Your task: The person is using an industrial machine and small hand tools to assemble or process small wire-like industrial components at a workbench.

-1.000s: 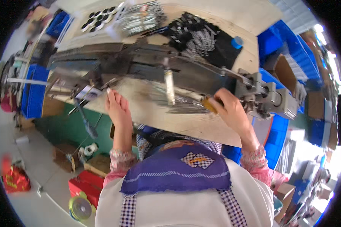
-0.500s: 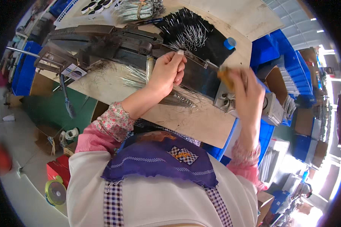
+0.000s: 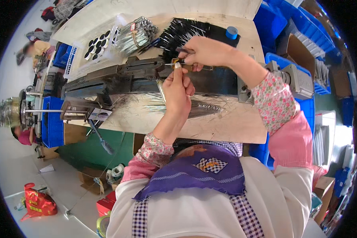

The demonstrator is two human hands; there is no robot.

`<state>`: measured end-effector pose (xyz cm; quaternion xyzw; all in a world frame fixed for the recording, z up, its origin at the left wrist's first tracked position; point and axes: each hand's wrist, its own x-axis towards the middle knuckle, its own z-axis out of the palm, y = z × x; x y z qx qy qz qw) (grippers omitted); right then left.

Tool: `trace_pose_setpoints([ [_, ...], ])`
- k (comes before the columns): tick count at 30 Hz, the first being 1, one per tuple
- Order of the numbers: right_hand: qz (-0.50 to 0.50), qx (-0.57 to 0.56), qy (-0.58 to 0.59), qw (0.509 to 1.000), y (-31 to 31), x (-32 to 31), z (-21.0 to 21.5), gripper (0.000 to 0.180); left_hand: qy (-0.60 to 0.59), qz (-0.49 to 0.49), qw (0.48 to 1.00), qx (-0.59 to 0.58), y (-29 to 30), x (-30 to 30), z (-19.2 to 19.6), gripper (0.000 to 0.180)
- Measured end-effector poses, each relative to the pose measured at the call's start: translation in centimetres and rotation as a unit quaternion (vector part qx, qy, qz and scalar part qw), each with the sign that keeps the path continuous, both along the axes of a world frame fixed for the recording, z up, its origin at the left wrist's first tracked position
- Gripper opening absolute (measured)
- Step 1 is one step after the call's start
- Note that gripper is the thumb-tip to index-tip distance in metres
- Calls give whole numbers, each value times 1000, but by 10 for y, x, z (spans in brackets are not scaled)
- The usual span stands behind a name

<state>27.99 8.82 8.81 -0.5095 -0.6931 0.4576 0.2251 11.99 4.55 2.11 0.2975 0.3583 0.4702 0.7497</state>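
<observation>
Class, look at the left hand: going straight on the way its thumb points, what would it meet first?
Probably the right hand, which shows just beyond the thumb of the left hand. Depth there is unclear, so they may already touch. The black cloth appears farther on.

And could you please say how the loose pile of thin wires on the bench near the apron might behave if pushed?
The wires would probably scatter, since no band shows around them and some ends fan out. They look mostly straight, so may be fairly stiff. Their shine suggests they might slide easily.
</observation>
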Motion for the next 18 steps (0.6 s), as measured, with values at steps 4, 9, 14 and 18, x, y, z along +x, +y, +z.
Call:
trace_pose_setpoints([
  [4,-23,-135,69,988,17,5,9,33,10,-12,1000,22,6,-2,-3,30],
  [9,6,-197,50,979,28,4,11,33,-120,-88,989,14,13,6,0,69],
  [14,29,194,-199,960,21,35,1,30,-376,-107,906,-163,20,-15,24,88],
  [18,8,491,-302,817,-23,5,9,28,-352,-84,918,-163,17,-12,25,84],
])
